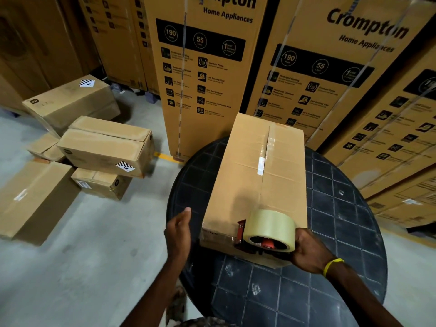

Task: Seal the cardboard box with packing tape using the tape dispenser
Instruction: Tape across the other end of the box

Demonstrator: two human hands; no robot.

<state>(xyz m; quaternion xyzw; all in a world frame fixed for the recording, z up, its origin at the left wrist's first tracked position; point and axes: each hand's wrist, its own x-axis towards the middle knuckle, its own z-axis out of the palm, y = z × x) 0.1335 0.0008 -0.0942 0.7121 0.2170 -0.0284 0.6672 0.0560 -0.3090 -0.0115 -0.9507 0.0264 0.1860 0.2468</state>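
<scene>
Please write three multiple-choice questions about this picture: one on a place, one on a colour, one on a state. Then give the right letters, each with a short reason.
1. Where does the cardboard box stand?
A. On the floor
B. On the round black table
C. On a shelf

2. What colour is the band on the right wrist?
A. Yellow
B. Blue
C. White

3. What is the left hand doing?
A. It holds a marker pen
B. It lies flat on the box top
C. It is open beside the box and holds nothing

Answers:
1 B: dark table surface shows around the box.
2 A: the band is plainly yellow.
3 C: its fingers are relaxed with nothing in them; only the right hand holds something, the tape dispenser.
</scene>
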